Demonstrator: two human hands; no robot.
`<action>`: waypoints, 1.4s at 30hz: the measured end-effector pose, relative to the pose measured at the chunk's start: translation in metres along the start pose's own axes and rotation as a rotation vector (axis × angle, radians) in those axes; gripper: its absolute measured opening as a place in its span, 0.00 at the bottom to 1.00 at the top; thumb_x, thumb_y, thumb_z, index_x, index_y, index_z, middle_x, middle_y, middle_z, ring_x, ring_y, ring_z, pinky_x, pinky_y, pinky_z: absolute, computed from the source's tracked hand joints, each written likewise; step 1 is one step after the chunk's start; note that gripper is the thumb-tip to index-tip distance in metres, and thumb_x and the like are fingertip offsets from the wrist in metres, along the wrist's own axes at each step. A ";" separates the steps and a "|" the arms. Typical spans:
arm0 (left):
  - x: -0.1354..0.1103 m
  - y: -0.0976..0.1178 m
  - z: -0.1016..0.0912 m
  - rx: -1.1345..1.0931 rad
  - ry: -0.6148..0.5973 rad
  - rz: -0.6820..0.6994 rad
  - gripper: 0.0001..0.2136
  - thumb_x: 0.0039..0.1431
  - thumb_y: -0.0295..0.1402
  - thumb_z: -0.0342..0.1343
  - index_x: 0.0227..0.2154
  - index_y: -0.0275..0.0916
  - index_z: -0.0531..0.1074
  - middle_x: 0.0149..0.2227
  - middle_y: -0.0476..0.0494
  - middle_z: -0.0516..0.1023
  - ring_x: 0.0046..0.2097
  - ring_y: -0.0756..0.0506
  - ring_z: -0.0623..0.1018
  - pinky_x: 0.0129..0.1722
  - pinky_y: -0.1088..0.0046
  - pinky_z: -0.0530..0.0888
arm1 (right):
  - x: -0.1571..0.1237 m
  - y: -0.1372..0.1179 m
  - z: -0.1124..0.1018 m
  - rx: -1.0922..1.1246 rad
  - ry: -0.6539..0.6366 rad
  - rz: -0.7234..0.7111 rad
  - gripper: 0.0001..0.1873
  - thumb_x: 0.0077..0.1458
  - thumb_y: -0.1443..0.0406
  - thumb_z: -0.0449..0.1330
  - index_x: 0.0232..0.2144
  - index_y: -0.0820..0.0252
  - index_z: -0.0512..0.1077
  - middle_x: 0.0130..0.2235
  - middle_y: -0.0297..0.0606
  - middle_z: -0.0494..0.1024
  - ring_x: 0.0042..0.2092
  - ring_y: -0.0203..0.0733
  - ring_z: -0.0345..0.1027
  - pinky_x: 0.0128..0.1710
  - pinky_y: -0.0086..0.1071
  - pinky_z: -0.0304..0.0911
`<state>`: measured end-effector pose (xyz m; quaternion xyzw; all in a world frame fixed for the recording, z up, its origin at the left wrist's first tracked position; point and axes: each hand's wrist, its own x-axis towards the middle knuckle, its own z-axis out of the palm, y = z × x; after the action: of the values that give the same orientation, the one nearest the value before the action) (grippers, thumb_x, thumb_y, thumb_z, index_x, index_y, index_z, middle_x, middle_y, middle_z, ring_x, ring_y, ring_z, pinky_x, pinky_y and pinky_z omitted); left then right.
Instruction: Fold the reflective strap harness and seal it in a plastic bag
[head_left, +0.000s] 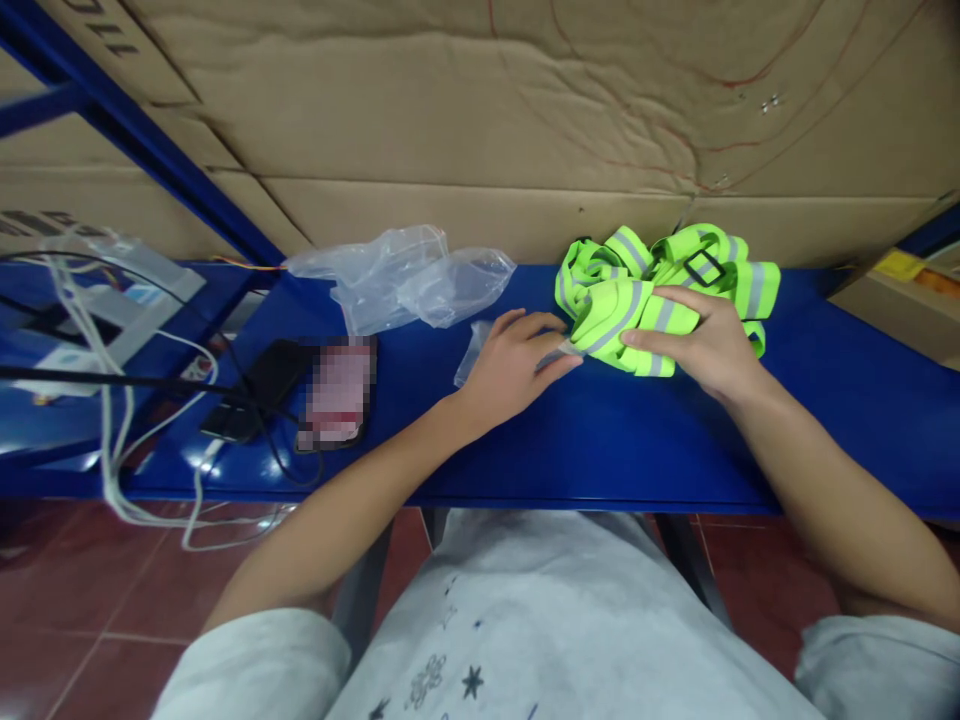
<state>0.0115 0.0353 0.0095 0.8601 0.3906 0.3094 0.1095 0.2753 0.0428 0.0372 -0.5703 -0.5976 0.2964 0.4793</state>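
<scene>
A bundle of neon yellow-green reflective straps (622,310) with grey stripes and a black buckle (705,268) lies on the blue tabletop against the cardboard. My right hand (709,340) grips a folded part of it, thumb in front and fingers behind. To the left, my left hand (517,365) pinches the edge of a small clear plastic bag (471,355), most of which is covered by the hand. Its fingertips are close to the near left end of the straps; whether they touch cannot be seen.
Crumpled clear plastic bags (420,280) lie behind my left hand. A phone (341,390), a black device (255,390) and tangled white cables (112,430) are at left. Cardboard (450,120) walls the back, and a cardboard box (907,300) stands at right.
</scene>
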 end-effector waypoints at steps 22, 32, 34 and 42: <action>0.025 -0.016 -0.022 -1.538 0.466 -0.899 0.15 0.78 0.40 0.46 0.39 0.40 0.74 0.43 0.42 0.85 0.45 0.47 0.86 0.47 0.73 0.82 | -0.019 -0.012 0.001 0.435 -0.553 0.196 0.30 0.31 0.62 0.83 0.43 0.51 0.85 0.58 0.41 0.82 0.59 0.60 0.78 0.60 0.52 0.73; 0.028 0.019 -0.038 -1.735 0.538 -0.908 0.17 0.79 0.36 0.43 0.59 0.36 0.71 0.33 0.47 0.84 0.34 0.49 0.84 0.41 0.76 0.81 | -0.019 0.008 0.027 0.276 -0.684 -0.153 0.26 0.36 0.61 0.84 0.42 0.47 0.86 0.58 0.36 0.82 0.63 0.53 0.74 0.66 0.49 0.66; 0.028 0.018 -0.040 -1.724 0.579 -0.895 0.15 0.79 0.35 0.42 0.56 0.38 0.73 0.34 0.47 0.84 0.35 0.49 0.84 0.40 0.76 0.82 | -0.019 0.006 0.027 0.250 -0.660 -0.149 0.26 0.36 0.59 0.84 0.41 0.48 0.86 0.57 0.36 0.82 0.62 0.54 0.74 0.66 0.49 0.66; 0.026 0.013 -0.044 -1.710 0.571 -0.882 0.14 0.79 0.37 0.44 0.39 0.38 0.70 0.32 0.48 0.83 0.31 0.51 0.83 0.37 0.78 0.81 | -0.031 -0.001 0.030 0.224 -0.583 0.269 0.39 0.27 0.57 0.85 0.47 0.54 0.85 0.43 0.36 0.86 0.45 0.53 0.81 0.50 0.47 0.78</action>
<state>0.0052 0.0435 0.0609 0.1644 0.3327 0.6127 0.6978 0.2439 0.0188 0.0202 -0.4792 -0.5927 0.5715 0.3043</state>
